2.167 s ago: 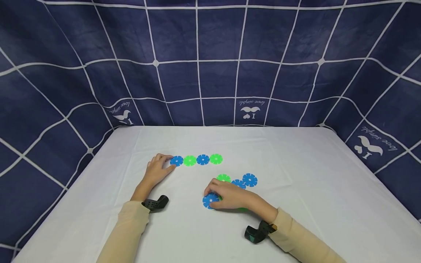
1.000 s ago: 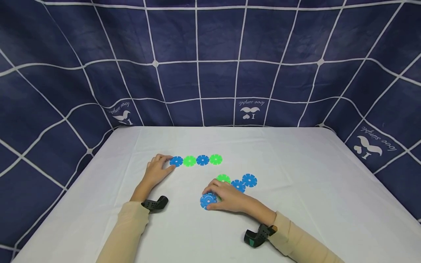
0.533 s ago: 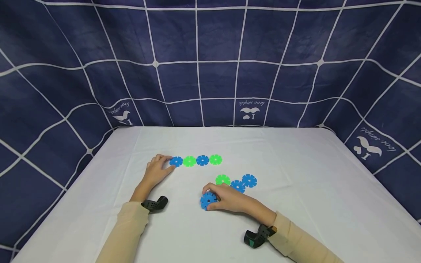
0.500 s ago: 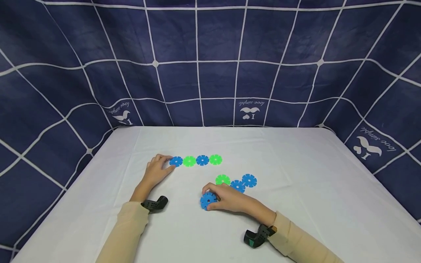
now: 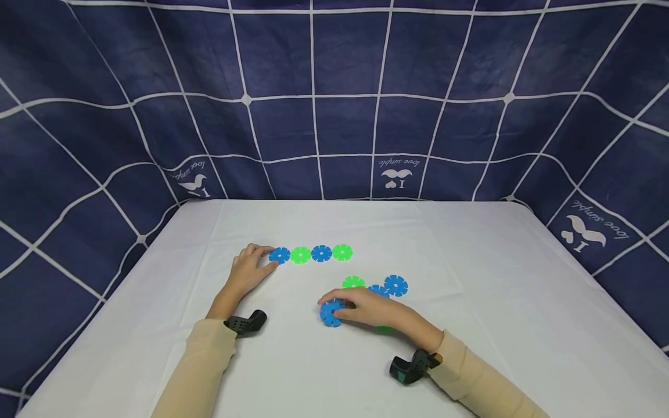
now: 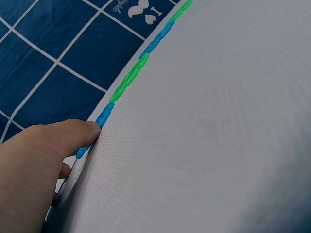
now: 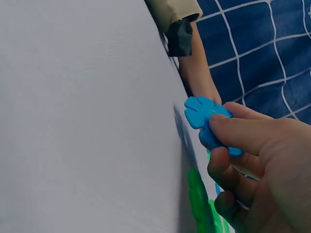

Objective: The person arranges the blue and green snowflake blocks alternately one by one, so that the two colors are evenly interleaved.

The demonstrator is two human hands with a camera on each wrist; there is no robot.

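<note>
At the left end of a row on the table, a blue snowflake disc (image 5: 280, 255) lies flat. My left hand (image 5: 247, 271) holds it at its left side; the left wrist view shows the thumb (image 6: 90, 130) against it. To its right follow a green disc (image 5: 301, 255), another blue disc (image 5: 321, 253) and a green disc (image 5: 342, 252). Nearer the front, my right hand (image 5: 366, 307) pinches a blue snowflake disc (image 7: 200, 112). Its thumb (image 7: 233, 128) presses on the disc's face, and the disc is raised off the table in the right wrist view.
Beyond the right hand lie a loose green disc (image 5: 353, 281) and two blue discs, one (image 5: 396, 285) overlapping the other (image 5: 378, 291). Part of a green disc (image 5: 384, 329) shows below the right hand. A white cloth covers the table (image 5: 292, 371); a navy checked curtain (image 5: 345, 128) surrounds it.
The right hand and its blue disc have shifted slightly away from me, and the thumb has moved from the disc's edge onto its face. The left hand and the row look unchanged.
</note>
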